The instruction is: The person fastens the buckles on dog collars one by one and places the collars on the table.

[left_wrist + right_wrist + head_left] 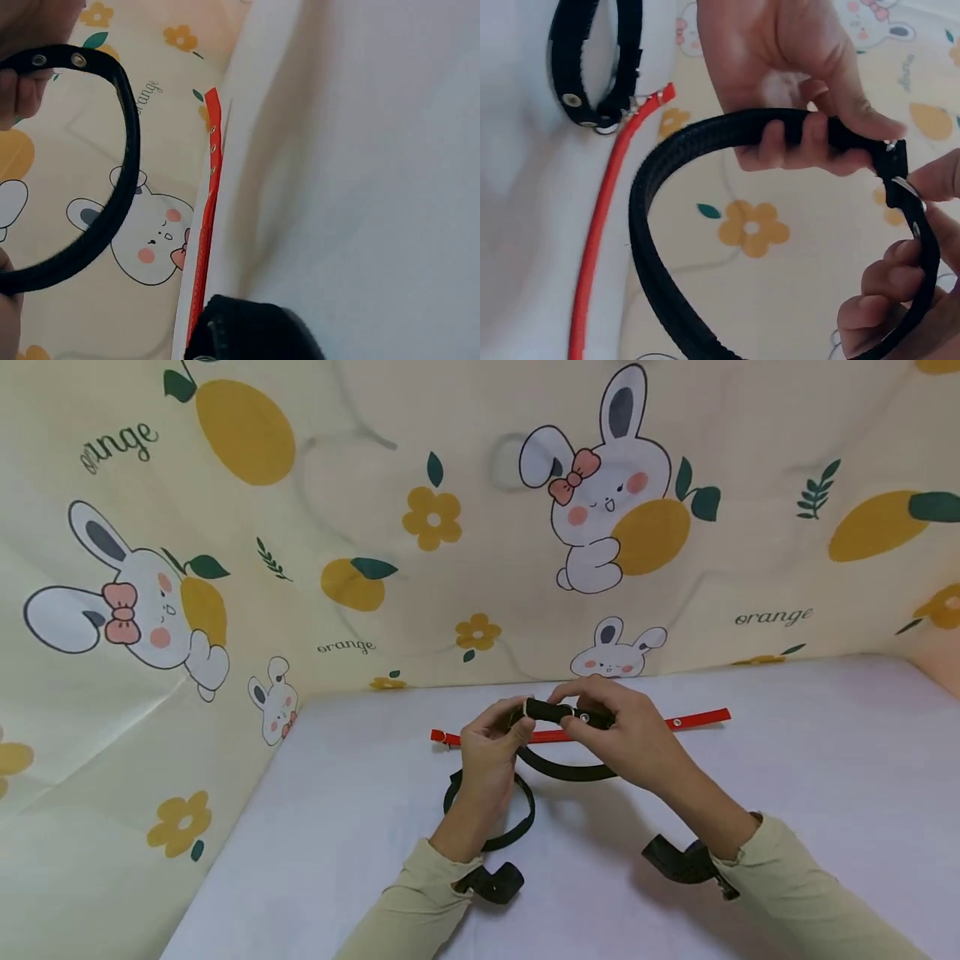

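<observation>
A black collar with metal eyelets and a buckle is held up in a loop above the table. My left hand grips its left part by the buckle. In the right wrist view, the fingers of that hand curl round the padded band. On the other side, my right hand pinches the strap end with the eyelets at the buckle. A red collar lies stretched out on the table behind the hands. Below my left forearm rests a second black collar, curled in a ring and partly hidden.
The white table meets a printed cloth backdrop at the back and left. Black wrist-worn pieces hang under both forearms, one at the left and one at the right.
</observation>
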Demonstrator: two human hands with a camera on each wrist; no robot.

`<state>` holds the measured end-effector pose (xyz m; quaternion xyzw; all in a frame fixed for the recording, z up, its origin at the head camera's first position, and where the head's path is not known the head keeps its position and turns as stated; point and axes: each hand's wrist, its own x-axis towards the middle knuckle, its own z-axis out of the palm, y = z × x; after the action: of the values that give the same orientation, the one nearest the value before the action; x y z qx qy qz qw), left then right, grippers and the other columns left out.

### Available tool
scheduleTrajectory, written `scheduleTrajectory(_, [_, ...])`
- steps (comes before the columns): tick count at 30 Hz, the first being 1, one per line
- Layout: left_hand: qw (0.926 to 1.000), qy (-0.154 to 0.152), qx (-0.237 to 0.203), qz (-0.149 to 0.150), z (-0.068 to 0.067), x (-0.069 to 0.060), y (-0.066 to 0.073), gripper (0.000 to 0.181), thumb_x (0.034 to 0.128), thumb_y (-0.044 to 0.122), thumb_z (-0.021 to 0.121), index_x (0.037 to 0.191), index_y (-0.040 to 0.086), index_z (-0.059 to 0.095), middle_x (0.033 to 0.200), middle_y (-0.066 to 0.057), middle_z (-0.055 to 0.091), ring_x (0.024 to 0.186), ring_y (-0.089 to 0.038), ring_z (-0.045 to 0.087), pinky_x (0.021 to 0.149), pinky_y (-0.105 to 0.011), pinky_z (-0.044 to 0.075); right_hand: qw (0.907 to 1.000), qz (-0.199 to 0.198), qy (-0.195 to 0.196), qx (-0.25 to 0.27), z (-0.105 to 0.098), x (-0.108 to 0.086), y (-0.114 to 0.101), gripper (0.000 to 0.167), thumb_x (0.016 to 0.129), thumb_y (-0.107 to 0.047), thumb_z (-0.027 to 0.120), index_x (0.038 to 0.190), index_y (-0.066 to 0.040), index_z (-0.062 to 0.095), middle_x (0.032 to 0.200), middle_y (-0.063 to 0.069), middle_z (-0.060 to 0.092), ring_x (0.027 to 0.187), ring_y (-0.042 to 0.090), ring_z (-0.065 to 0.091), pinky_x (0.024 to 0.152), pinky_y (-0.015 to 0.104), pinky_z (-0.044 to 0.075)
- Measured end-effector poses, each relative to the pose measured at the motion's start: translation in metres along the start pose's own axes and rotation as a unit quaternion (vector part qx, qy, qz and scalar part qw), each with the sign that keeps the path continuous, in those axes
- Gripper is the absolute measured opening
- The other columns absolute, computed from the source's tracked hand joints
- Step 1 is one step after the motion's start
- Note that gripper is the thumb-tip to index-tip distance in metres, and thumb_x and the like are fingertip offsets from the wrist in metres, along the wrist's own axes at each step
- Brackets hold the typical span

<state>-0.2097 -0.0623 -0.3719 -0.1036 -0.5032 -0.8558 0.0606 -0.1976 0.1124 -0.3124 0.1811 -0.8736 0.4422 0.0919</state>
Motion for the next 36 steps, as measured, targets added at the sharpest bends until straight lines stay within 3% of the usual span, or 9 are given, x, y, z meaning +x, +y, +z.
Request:
scheduleTrajectory(6, [0.9999,-0.005,0.0,0.011,0.001,0.012,0.012,0.035,0.0656,0.032,0.082,0.099,0.02,0.078,0.097,0.004,0.069,0.078,-0.01,0.053,0.07,-0.019,0.049,0.9993,-0.018,-0.009,-0.032,-0.01,0.01,-0.01,0.018,0.093,-0.018,0.065,0.106,-0.028,0.07,0.096,0.0,0.065,0.084,0.02,0.055,0.068,0.033,0.045])
scheduleTrajectory(9, [0.9996,-0.004,0.012,0.025,0.002,0.008,0.008,0.039,0.0676,0.033,0.083,0.103,0.018,0.078,0.099,0.005,0.07,0.081,-0.009,0.055,0.072,-0.019,0.049,0.9986,-0.024,-0.004,-0.046,-0.01,0.008,-0.01,0.016,0.093,-0.02,0.066,0.105,-0.028,0.071,0.099,-0.002,0.065,0.087,0.019,0.057,0.07,0.033,0.046])
scheduleTrajectory(12, [0.998,-0.008,0.025,0.057,0.002,0.006,0.005,0.042,0.069,0.033,0.083,0.106,0.013,0.077,0.1,0.005,0.071,0.087,-0.009,0.059,0.075,-0.019,0.05,0.998,-0.032,0.003,-0.054,-0.009,0.006,-0.01,0.008,0.094,-0.031,0.069,0.101,-0.029,0.072,0.092,-0.002,0.059,0.085,0.017,0.053,0.068,0.031,0.043])
scheduleTrajectory(15, [0.9968,-0.016,0.036,0.07,0.002,0.004,0.002,0.044,0.0692,0.033,0.083,0.106,0.009,0.077,0.098,0.006,0.072,0.093,-0.009,0.062,0.078,-0.018,0.052,0.998,-0.033,0.011,-0.053,-0.003,0.004,-0.008,0.01,0.091,-0.038,0.072,0.097,-0.03,0.071,0.085,-0.002,0.05,0.08,0.015,0.045,0.063,0.029,0.038])
scheduleTrajectory(21, [0.9984,-0.017,0.038,0.038,-0.002,-0.002,0.001,0.04,0.0715,0.029,0.082,0.105,0.008,0.076,0.092,0.006,0.07,0.087,-0.008,0.059,0.075,-0.019,0.05,0.9976,-0.052,0.009,-0.045,0.007,0.002,-0.005,0.015,0.086,-0.033,0.079,0.098,-0.028,0.071,0.086,-0.003,0.05,0.074,0.014,0.046,0.061,0.026,0.04])
scheduleTrajectory(28, [0.9983,0.035,-0.043,0.017,-0.007,0.004,0.006,0.029,0.0693,0.031,0.079,0.097,0.021,0.078,0.088,0.005,0.066,0.072,-0.01,0.052,0.07,-0.02,0.044,0.9993,-0.009,-0.025,-0.027,0.006,0.005,-0.004,0.039,0.085,-0.032,0.08,0.119,-0.023,0.065,0.098,0.002,0.063,0.075,0.018,0.053,0.062,0.029,0.046])
scheduleTrajectory(34, [0.9986,0.007,-0.041,0.033,-0.009,0.002,0.003,0.023,0.0754,0.029,0.078,0.097,0.02,0.075,0.094,0.005,0.069,0.08,-0.008,0.058,0.073,-0.019,0.047,0.9995,-0.023,-0.007,-0.021,0.025,0.005,-0.007,0.036,0.085,-0.032,0.08,0.116,-0.02,0.066,0.096,-0.001,0.071,0.075,0.015,0.06,0.064,0.028,0.05])
scheduleTrajectory(36, [0.9984,0.012,-0.045,0.032,-0.008,0.001,0.005,0.024,0.0788,0.03,0.075,0.1,0.019,0.072,0.099,0.003,0.067,0.087,-0.009,0.06,0.076,-0.019,0.049,0.9997,-0.019,0.001,-0.018,0.028,0.004,-0.01,0.031,0.087,-0.03,0.078,0.112,-0.018,0.064,0.094,-0.001,0.072,0.075,0.013,0.063,0.065,0.029,0.051])
